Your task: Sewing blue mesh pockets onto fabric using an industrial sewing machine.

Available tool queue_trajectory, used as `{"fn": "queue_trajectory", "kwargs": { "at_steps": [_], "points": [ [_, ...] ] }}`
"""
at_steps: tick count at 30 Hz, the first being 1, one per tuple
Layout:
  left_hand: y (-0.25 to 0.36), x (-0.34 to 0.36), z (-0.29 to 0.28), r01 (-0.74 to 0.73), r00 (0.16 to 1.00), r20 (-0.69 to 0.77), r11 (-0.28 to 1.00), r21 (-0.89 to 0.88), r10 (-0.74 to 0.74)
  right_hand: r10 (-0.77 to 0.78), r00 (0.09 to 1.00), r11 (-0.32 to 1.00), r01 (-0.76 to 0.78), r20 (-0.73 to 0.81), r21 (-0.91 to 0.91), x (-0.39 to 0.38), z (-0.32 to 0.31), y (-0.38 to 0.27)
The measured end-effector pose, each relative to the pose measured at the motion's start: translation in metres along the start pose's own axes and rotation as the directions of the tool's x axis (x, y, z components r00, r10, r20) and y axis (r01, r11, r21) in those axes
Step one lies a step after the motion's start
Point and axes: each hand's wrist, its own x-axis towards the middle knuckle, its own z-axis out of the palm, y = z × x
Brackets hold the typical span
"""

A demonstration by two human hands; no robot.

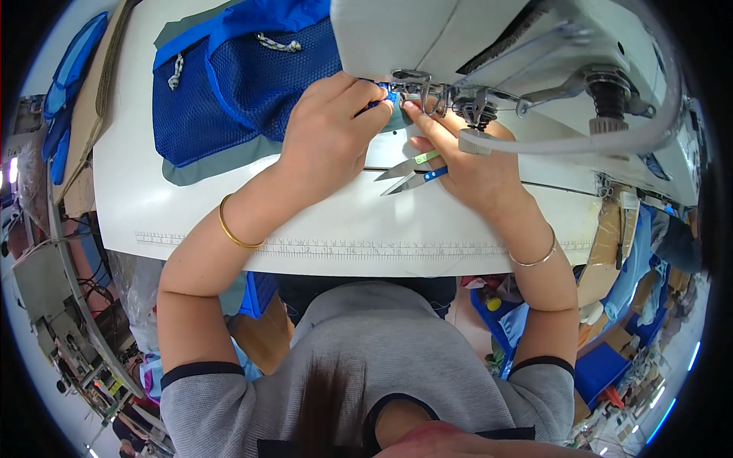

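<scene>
My left hand [324,133] pinches a small piece of blue fabric [392,97] beside the sewing machine's presser foot [408,98]. My right hand [473,168] holds thread snips [397,183] with green and blue grips, blades pointing left, while its fingertips reach the small grey and blue work at the foot. Above my left hand lies a blue mesh bag [221,91] with white cords, on a grey fabric panel [191,173]. Metal parts of the machine [397,30] hide some of my right fingers, and the exact grip at the foot is hard to see.
The white table [183,217] has a printed ruler along its front edge. Blue pieces [65,91] and cardboard [95,114] lie at the left. Blue crates [599,370], cloth and cables surround the table below. A thick hose [611,141] arches over the right.
</scene>
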Motion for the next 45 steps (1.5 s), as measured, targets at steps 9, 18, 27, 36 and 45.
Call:
{"fn": "queue_trajectory", "kwargs": {
  "at_steps": [9, 18, 27, 36, 45],
  "points": [
    [-0.002, 0.003, -0.002, -0.011, 1.000, 0.006, 1.000, 0.028, 0.010, 0.001, 1.000, 1.000, -0.001, -0.022, -0.022, 0.002, 0.000, -0.001],
    [-0.003, 0.011, -0.020, -0.073, 0.997, 0.017, 0.991, 0.109, 0.071, -0.131, 0.973, 0.982, 0.153, -0.188, 0.110, -0.002, -0.008, -0.015],
    [-0.058, 0.070, -0.079, -0.052, 0.879, 0.475, 0.984, 0.171, -0.036, 0.241, 0.957, 0.952, -0.265, 0.159, 0.153, -0.049, -0.062, 0.000],
    [-0.050, 0.066, -0.085, -0.147, 0.652, 0.749, 0.949, 0.278, -0.119, 0.198, 0.975, 0.973, -0.208, -0.096, -0.101, -0.094, -0.065, 0.018],
    [-0.035, 0.055, -0.091, 0.420, 0.409, 0.833, 0.887, 0.189, -0.372, -0.080, 0.990, 0.969, 0.105, -0.118, 0.224, -0.023, -0.043, -0.054]
  ]
}}
